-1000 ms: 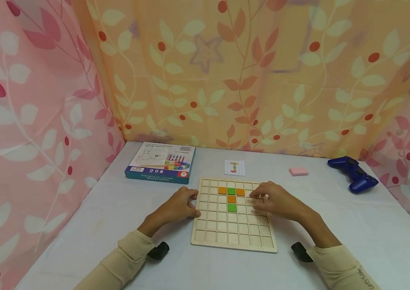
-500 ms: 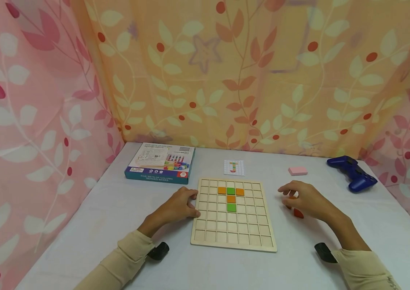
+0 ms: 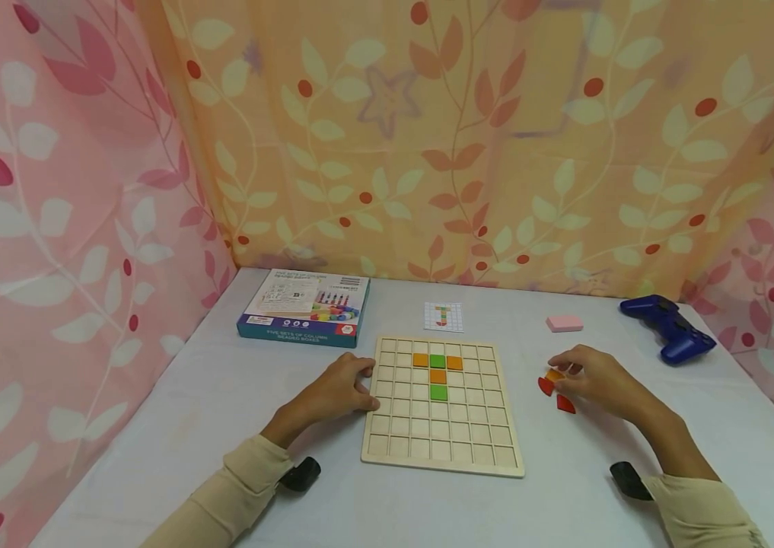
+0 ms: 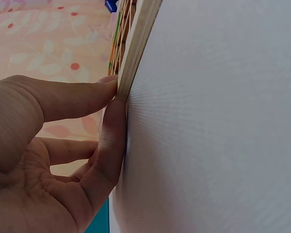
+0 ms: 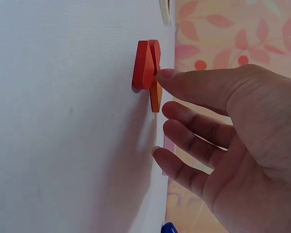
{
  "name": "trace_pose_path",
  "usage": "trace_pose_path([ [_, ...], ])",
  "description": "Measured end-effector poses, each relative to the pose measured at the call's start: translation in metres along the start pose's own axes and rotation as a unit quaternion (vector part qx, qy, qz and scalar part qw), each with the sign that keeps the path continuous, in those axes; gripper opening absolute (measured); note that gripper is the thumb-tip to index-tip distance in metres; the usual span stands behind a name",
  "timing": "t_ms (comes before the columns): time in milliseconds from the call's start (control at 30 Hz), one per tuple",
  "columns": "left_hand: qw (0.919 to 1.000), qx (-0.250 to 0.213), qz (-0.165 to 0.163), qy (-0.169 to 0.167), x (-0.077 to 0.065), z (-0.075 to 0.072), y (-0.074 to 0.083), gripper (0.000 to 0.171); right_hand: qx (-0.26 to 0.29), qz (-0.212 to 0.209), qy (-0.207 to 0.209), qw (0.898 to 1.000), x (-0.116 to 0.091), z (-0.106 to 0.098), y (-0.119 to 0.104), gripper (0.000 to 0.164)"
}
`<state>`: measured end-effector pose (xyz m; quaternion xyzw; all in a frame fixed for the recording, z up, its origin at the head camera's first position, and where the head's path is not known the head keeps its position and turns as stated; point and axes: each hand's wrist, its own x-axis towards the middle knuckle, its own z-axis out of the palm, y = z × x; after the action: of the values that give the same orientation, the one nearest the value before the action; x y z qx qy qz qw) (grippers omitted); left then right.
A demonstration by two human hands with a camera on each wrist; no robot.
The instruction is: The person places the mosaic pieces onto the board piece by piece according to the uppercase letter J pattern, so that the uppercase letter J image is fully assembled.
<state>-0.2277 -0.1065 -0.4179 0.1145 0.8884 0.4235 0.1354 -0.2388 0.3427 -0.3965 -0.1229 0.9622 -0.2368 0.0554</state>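
My left hand (image 3: 342,383) is at the left edge of a wooden grid board (image 3: 437,430), thumb and a curled finger on its rim (image 4: 131,58). Set in the board are orange and green square tiles (image 3: 437,392) in a T-like pattern. To the right of the board, my right hand (image 3: 592,375) is low over loose pieces, its fingertips around an orange tile (image 3: 554,375). Two red rounded-edge pieces lie beside it, one red piece (image 3: 566,404) nearer me. In the right wrist view my thumb tip overlaps the orange tile (image 5: 155,97), other fingers loosely bent.
Behind the board lies a small pattern card (image 3: 443,317) with a coloured figure on a grid. A boxed toy set (image 3: 303,307) is at the back left. A pink block (image 3: 564,324) and a blue game controller (image 3: 667,329) sit at the back right.
My right hand has moved right, from over the board to the loose red and orange pieces, which now show more. My left hand has stayed on the board's edge.
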Motion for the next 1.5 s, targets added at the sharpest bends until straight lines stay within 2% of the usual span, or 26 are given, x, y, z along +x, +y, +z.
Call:
trace_pose_path([
  [467, 1.0000, 0.002, 0.006, -0.005, -0.001, -0.001, 0.001, 0.078, -0.012, -0.006, -0.001, 1.000, 0.004, 0.001, 0.006, 0.035],
  [800, 1.0000, -0.006, 0.001, -0.003, 0.001, 0.000, -0.002, 0.078, -0.004, 0.015, -0.005, 1.000, 0.003, 0.000, 0.004, 0.040],
  [1167, 0.9999, -0.010, -0.006, -0.003, -0.001, 0.001, -0.001, 0.077, 0.041, -0.039, -0.008, 0.998, 0.004, 0.016, -0.022, 0.035],
  [1333, 0.9999, -0.011, -0.004, -0.004, -0.001, 0.001, -0.002, 0.078, 0.041, -0.086, -0.005, 0.995, 0.007, 0.025, -0.035, 0.029],
  [1500, 0.9999, -0.012, -0.002, -0.004, 0.001, 0.001, -0.003, 0.078, 0.027, -0.101, -0.019, 0.994, 0.012, 0.031, -0.051, 0.029],
])
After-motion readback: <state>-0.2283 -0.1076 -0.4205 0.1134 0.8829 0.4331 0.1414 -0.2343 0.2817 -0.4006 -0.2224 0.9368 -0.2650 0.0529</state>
